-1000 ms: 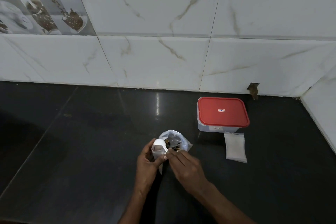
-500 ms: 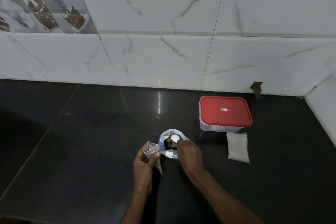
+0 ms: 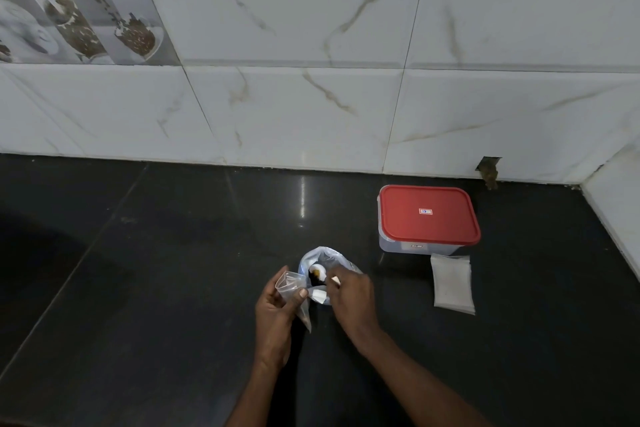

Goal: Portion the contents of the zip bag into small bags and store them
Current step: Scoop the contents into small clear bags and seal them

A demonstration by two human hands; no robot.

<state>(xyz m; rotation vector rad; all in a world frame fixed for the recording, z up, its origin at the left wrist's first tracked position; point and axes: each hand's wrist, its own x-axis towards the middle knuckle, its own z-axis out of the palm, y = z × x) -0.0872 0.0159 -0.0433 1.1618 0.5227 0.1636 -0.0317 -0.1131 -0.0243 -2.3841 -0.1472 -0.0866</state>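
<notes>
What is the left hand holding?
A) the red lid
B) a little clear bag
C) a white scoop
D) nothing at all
B: the left hand grips a small clear bag with its mouth open; the white scoop is in the right hand, down in the zip bag.

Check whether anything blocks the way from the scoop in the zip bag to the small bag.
Nothing visible does. The left hand holds the small bag open right beside the zip bag, where the right hand holds the scoop. For storing later, the red lid is on the container.
</notes>
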